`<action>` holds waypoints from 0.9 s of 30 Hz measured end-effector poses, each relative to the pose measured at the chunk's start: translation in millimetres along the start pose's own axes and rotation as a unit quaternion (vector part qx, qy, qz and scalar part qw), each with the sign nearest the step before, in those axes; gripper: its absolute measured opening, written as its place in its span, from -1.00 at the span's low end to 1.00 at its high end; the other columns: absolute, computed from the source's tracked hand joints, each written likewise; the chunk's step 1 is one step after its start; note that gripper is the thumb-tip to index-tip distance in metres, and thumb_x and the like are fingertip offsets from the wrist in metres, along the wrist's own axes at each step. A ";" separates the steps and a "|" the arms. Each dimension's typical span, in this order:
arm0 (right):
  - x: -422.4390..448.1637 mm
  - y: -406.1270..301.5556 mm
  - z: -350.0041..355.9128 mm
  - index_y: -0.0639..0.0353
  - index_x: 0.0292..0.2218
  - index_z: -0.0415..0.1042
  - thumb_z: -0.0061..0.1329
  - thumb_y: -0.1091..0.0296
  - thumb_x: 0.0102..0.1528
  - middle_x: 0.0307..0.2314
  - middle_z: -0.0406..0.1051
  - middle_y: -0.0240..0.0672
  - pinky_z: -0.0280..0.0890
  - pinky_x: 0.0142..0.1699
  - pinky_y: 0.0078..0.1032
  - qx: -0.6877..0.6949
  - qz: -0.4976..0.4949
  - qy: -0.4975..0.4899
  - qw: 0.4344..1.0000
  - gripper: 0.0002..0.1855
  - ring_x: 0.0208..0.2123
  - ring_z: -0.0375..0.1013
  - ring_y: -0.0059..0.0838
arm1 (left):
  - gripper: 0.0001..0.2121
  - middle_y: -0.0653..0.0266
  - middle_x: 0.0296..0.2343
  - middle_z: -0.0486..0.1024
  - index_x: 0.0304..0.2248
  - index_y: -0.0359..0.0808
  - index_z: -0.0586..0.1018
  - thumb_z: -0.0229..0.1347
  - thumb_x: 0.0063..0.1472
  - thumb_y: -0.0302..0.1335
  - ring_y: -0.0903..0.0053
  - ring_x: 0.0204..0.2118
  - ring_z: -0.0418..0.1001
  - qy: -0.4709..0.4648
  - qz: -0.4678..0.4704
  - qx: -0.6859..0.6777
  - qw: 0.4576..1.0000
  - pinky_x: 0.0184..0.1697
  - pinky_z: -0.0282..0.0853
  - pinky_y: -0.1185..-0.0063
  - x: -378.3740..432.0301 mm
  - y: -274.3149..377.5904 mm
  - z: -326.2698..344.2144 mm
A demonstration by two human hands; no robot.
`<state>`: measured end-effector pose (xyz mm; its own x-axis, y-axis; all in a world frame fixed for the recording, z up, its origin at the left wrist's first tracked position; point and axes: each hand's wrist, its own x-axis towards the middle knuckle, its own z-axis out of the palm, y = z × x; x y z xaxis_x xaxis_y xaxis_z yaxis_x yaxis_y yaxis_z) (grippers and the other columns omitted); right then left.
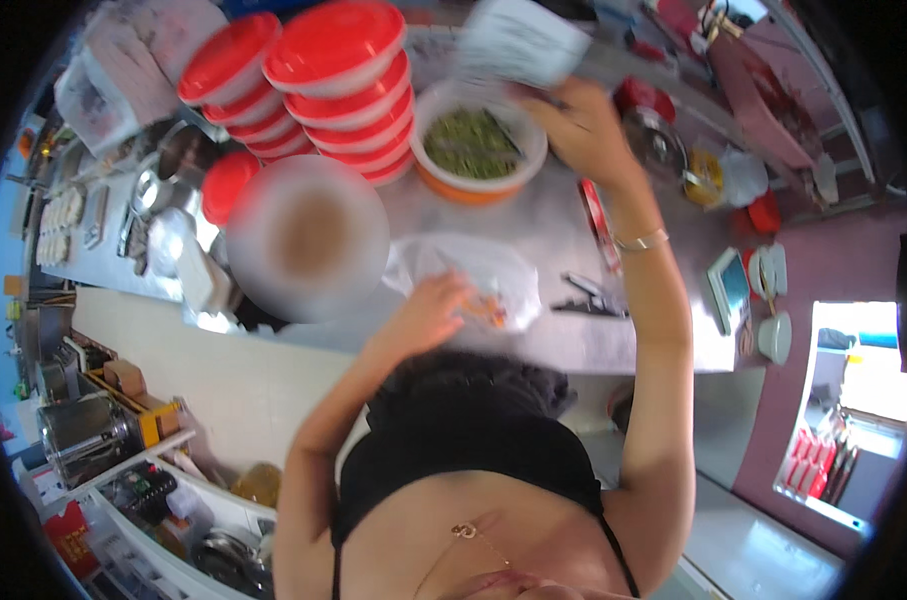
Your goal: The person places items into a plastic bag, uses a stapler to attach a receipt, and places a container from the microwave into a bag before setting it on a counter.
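Observation:
Over a clear plastic bag [517, 281] on the steel counter [573, 225] is my left hand [431, 311], fingers spread and touching or just above it; small orange and red pieces show in the bag. Raised at the top, my right hand [584, 135] grips a white paper slip [532, 37] that bears writing. Beneath and left of that hand, a white tub [431, 157] holds chopped green vegetables [472, 142] with a utensil in them. Stacked tubs with red lids [341, 45] stand to its left. A black clip-like tool [592, 300] lies right of the bag.
A long red and white packet [597, 225] lies near my right forearm. Farther right are a glass-lidded pot [656, 142], a green-and-white box [729, 289] and white bowls [774, 337]. White bags [97, 97] and metal pots [164, 184] occupy the left. A round blur hides part of the counter.

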<state>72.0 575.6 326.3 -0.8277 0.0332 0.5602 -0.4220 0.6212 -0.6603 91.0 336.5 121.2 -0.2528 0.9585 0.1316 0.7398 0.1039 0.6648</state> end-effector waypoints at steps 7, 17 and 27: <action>-211.6 -54.7 -92.5 0.44 -0.29 0.36 -0.13 0.57 -0.03 -0.42 0.39 -0.33 0.19 -0.28 -0.68 -0.056 0.189 0.362 0.911 -0.79 -0.41 0.30 -0.63 | -0.54 0.23 -0.19 0.28 -0.18 -0.19 0.35 0.12 -0.17 -0.40 0.29 -0.12 0.22 -0.048 -0.070 0.090 0.992 -0.05 0.08 0.40 2.9 -16.1 42.7; -277.4 -48.7 -45.6 0.09 -0.35 0.30 -0.31 0.22 0.05 -0.56 0.34 -0.04 0.08 -0.19 0.09 0.397 -0.141 -0.014 0.907 -0.79 -0.49 0.38 -0.17 | -0.89 0.24 -0.60 0.43 -0.45 -0.32 0.45 0.01 -0.03 -0.49 0.47 -0.53 0.39 -0.017 -0.172 -0.035 0.984 -0.44 0.27 0.56 6.3 -21.2 53.3; -339.3 32.8 145.9 0.31 -0.29 0.32 -0.20 0.48 0.00 -0.49 0.34 -0.43 0.16 -0.39 -0.69 0.350 0.593 -0.021 0.725 -0.80 -0.50 0.25 -0.68 | -0.90 0.36 -0.62 0.42 -0.46 -0.38 0.44 0.02 0.04 -0.51 0.73 -0.59 0.31 0.006 -0.267 -0.298 0.917 -0.56 0.25 0.70 19.0 -3.6 54.3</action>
<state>285.0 470.5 41.6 -0.7657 0.1863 -0.6157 0.5235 -0.3756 -0.7648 117.3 368.7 81.4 -0.4894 0.8101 -0.3227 0.0388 0.3899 0.9200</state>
